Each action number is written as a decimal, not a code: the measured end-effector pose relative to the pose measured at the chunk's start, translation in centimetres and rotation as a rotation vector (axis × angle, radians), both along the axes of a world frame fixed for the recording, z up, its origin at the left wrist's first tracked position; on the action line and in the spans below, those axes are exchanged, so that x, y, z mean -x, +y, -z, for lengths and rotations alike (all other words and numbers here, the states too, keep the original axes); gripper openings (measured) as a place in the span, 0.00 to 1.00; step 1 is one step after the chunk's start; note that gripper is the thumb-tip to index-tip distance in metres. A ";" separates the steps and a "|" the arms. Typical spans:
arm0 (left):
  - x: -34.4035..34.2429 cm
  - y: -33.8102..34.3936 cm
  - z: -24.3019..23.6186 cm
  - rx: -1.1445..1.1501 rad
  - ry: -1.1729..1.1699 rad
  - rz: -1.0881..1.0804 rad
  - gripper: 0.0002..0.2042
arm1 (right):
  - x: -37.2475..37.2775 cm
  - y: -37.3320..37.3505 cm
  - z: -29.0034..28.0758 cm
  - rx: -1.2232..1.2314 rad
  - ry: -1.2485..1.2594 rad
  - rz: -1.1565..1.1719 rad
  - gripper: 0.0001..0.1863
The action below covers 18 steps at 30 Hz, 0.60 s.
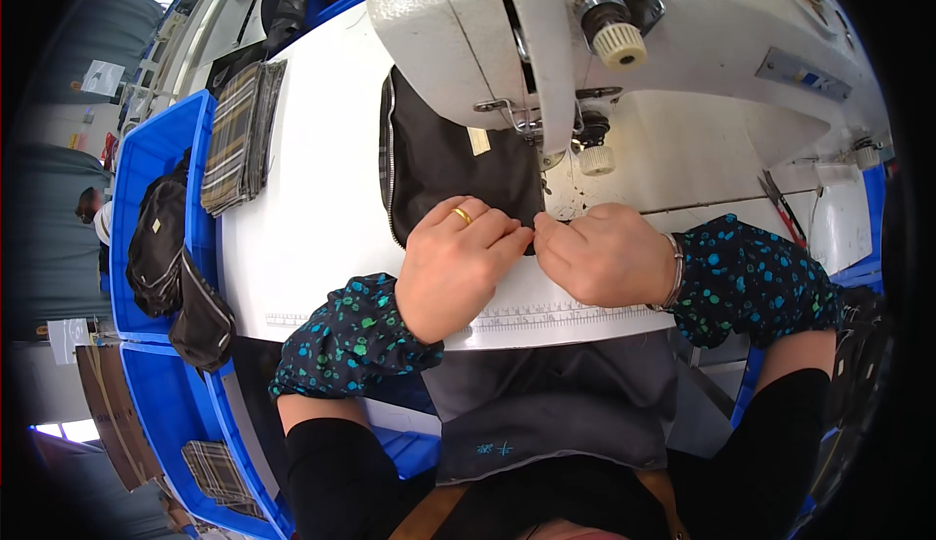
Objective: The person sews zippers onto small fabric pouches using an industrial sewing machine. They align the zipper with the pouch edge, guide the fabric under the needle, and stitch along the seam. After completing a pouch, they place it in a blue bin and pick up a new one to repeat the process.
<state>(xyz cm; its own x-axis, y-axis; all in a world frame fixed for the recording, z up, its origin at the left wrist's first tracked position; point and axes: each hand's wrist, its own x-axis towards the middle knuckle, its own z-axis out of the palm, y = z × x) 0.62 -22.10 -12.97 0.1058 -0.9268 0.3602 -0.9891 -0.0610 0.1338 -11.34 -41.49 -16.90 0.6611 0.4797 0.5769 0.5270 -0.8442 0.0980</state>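
Observation:
A dark brown fabric piece (444, 165) with a metal zipper (391, 165) down its left edge lies flat on the white sewing table. Its right edge reaches under the needle area of a white sewing machine (439, 53). On the near right corner of the cloth, my left hand (453, 262), wearing a ring, pinches the edge. Fingertip to fingertip with it, my right hand (604, 257) grips the same corner in a closed pinch. A small pale label (479, 140) shows on the fabric near the presser foot.
Folded plaid cloth pieces (239, 140) are stacked at the table's left. Beyond them, a blue bin (122, 238) holds dark zippered pieces (161, 248); a lower blue bin (161, 394) holds plaid cloth (219, 472). Scissors (782, 209) lie at right. A ruler strip (536, 319) follows the near edge.

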 end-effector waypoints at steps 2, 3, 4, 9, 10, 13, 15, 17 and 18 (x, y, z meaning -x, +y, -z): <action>-0.1 0.0 0.1 0.017 -0.009 0.001 0.12 | -0.2 0.1 0.1 -0.048 0.003 -0.001 0.06; -0.2 0.0 0.2 0.027 -0.010 0.004 0.12 | -0.2 0.0 0.1 -0.042 0.002 0.022 0.05; -0.3 -0.2 0.3 0.025 0.000 -0.007 0.13 | -0.3 -0.1 0.0 -0.035 0.001 0.046 0.05; -1.6 -1.2 1.0 0.050 -0.008 -0.039 0.18 | -1.6 -1.0 0.0 -0.075 0.034 0.094 0.04; -2.0 -1.3 1.3 0.055 -0.011 -0.043 0.18 | -1.8 -1.2 0.0 -0.086 0.052 0.110 0.04; -2.8 -1.8 1.5 0.095 -0.043 -0.032 0.19 | -2.1 -1.2 0.0 -0.090 0.070 0.169 0.04; -3.0 -1.9 1.4 0.082 -0.052 -0.026 0.19 | -2.1 -1.5 -0.1 -0.088 0.090 0.185 0.04; -3.2 -2.0 1.6 0.083 -0.059 -0.009 0.19 | -1.8 -2.3 -0.5 -0.092 0.133 0.173 0.04; -3.2 -1.9 1.6 0.077 -0.061 -0.010 0.19 | -1.7 -2.5 -0.8 -0.095 0.132 0.218 0.04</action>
<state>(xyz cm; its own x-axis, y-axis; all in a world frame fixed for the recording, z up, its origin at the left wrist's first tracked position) 3.85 -24.01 -14.60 0.0902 -0.8952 0.4364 -0.9950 -0.0624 0.0777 -9.61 -43.97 -16.06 0.8153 0.2661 0.5143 0.3352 -0.9411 -0.0444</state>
